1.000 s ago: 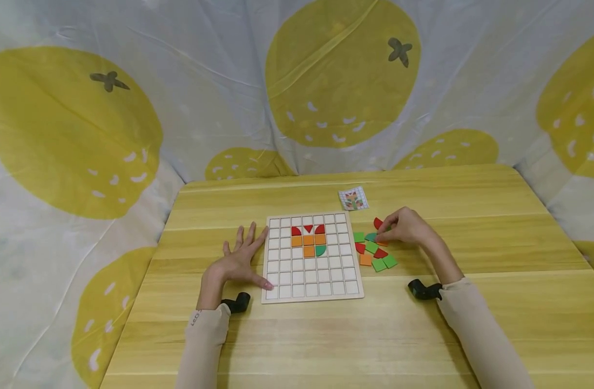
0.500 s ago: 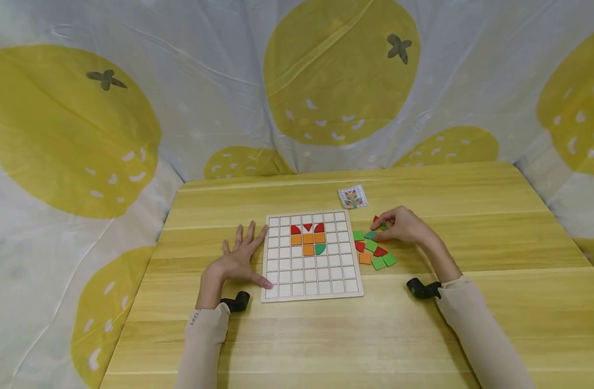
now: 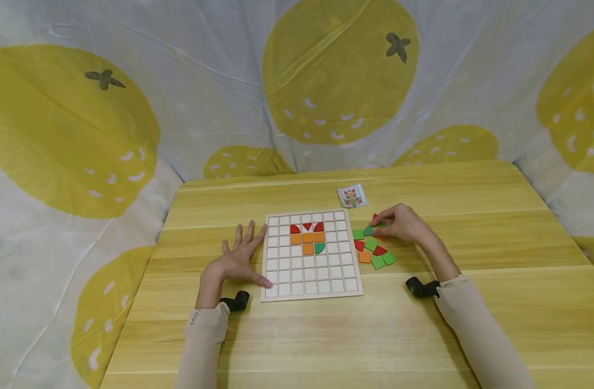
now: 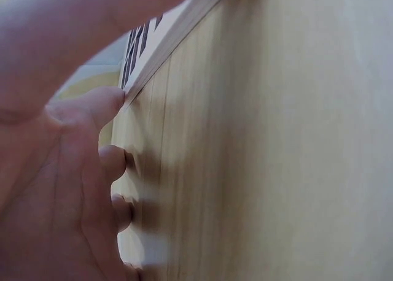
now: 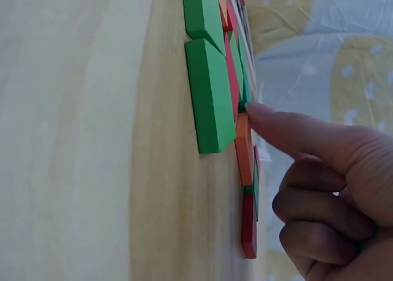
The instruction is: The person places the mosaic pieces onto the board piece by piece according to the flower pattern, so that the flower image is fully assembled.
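My left hand [image 3: 235, 265] lies with fingers spread at the left side of a gridded wooden board [image 3: 315, 276]; in the left wrist view its thumb and index finger reach the board's edge. Red, orange and teal tiles form a partial figure on the grid. Beside the board's right edge, my right hand [image 3: 403, 223] is over a loose pile of tiles. Its thumb tip touches a teal curved tile [image 3: 368, 231]; I cannot tell whether the index finger pinches it too. The right wrist view has the other fingers curled, near green tiles [image 5: 206, 97] and an orange tile [image 5: 244, 149].
Behind the board lies a small pattern card [image 3: 353, 195]. Green tiles [image 3: 389, 259], an orange square tile [image 3: 364, 257] and red tiles [image 3: 380, 250] surround the right fingertips. A lemon-print cloth [image 3: 341, 70] hangs behind the wooden table [image 3: 297, 346].
The teal tile has turned and shifted slightly away from the person, with the right thumb at its edge. The left hand stays by the board, which has not moved.
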The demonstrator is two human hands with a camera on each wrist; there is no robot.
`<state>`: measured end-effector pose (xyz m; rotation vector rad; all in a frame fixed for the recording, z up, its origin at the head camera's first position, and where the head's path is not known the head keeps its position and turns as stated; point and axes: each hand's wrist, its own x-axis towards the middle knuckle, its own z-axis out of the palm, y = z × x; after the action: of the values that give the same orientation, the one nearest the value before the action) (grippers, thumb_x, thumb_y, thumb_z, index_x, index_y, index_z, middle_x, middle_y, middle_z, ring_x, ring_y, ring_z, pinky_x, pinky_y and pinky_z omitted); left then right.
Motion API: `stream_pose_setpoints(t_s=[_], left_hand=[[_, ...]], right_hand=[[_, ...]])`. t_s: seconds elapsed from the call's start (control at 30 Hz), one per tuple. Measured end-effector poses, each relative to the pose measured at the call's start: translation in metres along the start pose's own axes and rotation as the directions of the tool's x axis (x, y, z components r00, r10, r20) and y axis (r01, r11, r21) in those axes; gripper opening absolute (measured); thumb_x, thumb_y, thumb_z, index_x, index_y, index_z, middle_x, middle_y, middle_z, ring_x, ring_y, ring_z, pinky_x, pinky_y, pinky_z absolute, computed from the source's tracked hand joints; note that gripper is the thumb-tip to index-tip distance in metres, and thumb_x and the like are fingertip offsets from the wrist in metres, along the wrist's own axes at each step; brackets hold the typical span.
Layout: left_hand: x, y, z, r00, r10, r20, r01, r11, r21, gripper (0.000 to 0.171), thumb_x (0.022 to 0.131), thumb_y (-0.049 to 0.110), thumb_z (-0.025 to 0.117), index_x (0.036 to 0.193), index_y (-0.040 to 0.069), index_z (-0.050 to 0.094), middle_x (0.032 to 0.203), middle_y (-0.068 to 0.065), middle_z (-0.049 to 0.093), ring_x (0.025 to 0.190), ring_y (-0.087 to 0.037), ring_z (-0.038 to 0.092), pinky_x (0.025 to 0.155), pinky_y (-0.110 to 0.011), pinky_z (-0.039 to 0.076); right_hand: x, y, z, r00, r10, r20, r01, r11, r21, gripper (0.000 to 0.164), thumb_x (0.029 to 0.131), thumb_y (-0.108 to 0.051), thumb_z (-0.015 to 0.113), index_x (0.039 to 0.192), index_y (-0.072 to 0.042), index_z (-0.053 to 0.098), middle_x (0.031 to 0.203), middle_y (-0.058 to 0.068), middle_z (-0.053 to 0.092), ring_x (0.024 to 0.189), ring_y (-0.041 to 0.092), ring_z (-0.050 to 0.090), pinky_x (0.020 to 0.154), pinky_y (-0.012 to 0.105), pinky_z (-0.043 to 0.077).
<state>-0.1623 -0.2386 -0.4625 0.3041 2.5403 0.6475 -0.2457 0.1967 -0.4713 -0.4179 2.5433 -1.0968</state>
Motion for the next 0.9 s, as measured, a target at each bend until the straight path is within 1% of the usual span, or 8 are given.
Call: stream_pose_setpoints(t_s=[0.1,0.13,0.17,0.27,0.37,0.6,0.77,0.9], left_hand=[[-0.0003,-0.0001,-0.0002,1.0,0.0,-0.001,0.0,1.0,-0.003,0.145,0.066,0.05,0.095,0.168,0.02,-0.004,0.171,-0.017,-0.026,0.154,-0.046,-0.031,0.113,-0.082,-0.017],[-0.0001,-0.0001,-0.0002,1.0,0.002,-0.001,-0.002,1.0,-0.006,0.145,0.066,0.05,0.095,0.168,0.02,-0.004,0.171,-0.017,-0.026,0.154,-0.046,-0.031,0.113,-0.082,-0.017],[-0.0001,0.0,-0.0002,1.0,0.003,-0.001,-0.003,1.0,-0.006,0.145,0.066,0.051,0.095,0.168,0.02,-0.004,0.171,-0.017,-0.026,0.154,-0.046,-0.031,0.113,-0.082,-0.017],[0.0,0.0003,-0.0001,1.0,0.006,0.0,-0.006,1.0,-0.007,0.145,0.066,0.051,0.095,0.168,0.02,-0.004,0.171,-0.018,-0.026,0.154,-0.047,-0.031,0.112,-0.083,-0.017],[-0.0004,0.0008,-0.0005,1.0,0.004,0.0,-0.004,1.0,0.0,0.145,0.066,0.051,0.095,0.168,0.02,-0.003,0.171,-0.018,-0.025,0.154,-0.047,-0.03,0.113,-0.083,-0.016],[-0.0012,0.0015,-0.0012,1.0,0.002,0.002,-0.002,1.0,0.003,0.144,0.066,0.05,0.095,0.168,0.019,-0.002,0.171,-0.019,-0.024,0.154,-0.048,-0.03,0.113,-0.083,-0.015],[-0.0001,0.001,-0.0013,1.0,-0.001,0.004,0.001,1.0,-0.001,0.145,0.066,0.051,0.095,0.168,0.019,-0.002,0.171,-0.018,-0.025,0.154,-0.047,-0.03,0.113,-0.082,-0.016],[0.0001,0.0009,-0.0011,1.0,-0.003,0.009,0.003,1.0,-0.002,0.145,0.066,0.051,0.095,0.168,0.019,-0.003,0.171,-0.018,-0.025,0.154,-0.047,-0.031,0.113,-0.082,-0.017]], right_hand=[[0.0008,0.0008,0.0006,0.999,-0.027,0.032,0.025,0.999,0.037,0.021,0.093,-0.013,0.078,0.111,-0.004,0.08,0.095,0.012,0.074,0.063,0.01,0.038,0.057,0.023,0.032],[0.0008,0.0011,0.0009,0.999,-0.027,0.037,0.025,0.999,0.048,0.022,0.093,-0.013,0.077,0.113,-0.004,0.08,0.1,0.012,0.075,0.064,0.01,0.038,0.058,0.023,0.031],[0.0007,0.0012,0.0011,0.999,-0.025,0.042,0.023,0.998,0.059,0.023,0.093,-0.012,0.077,0.114,-0.004,0.079,0.101,0.013,0.075,0.063,0.01,0.037,0.057,0.023,0.031],[0.0006,0.0008,0.0026,0.999,-0.011,0.044,0.007,0.995,0.1,0.026,0.09,-0.012,0.081,0.113,-0.001,0.078,0.079,0.008,0.067,0.059,0.009,0.035,0.056,0.023,0.03],[0.0016,-0.0004,0.005,0.999,0.001,0.042,-0.007,0.992,0.129,0.028,0.087,-0.012,0.084,0.111,0.0,0.078,0.062,-0.001,0.048,0.056,0.008,0.034,0.055,0.023,0.028],[0.0062,-0.0003,0.0062,0.999,0.004,0.032,-0.008,0.992,0.127,0.03,0.089,-0.013,0.081,0.117,-0.002,0.077,0.06,-0.005,0.033,0.057,0.01,0.029,0.056,0.024,0.025],[0.005,-0.0008,0.0063,1.0,0.009,0.026,-0.012,0.99,0.141,0.034,0.083,-0.017,0.087,0.112,-0.001,0.078,0.058,-0.005,0.034,0.054,0.008,0.028,0.055,0.024,0.025],[0.006,-0.0037,0.009,1.0,0.008,0.006,-0.009,0.991,0.137,0.034,0.082,-0.016,0.088,0.11,0.0,0.079,0.058,-0.005,0.036,0.053,0.008,0.03,0.055,0.024,0.025]])
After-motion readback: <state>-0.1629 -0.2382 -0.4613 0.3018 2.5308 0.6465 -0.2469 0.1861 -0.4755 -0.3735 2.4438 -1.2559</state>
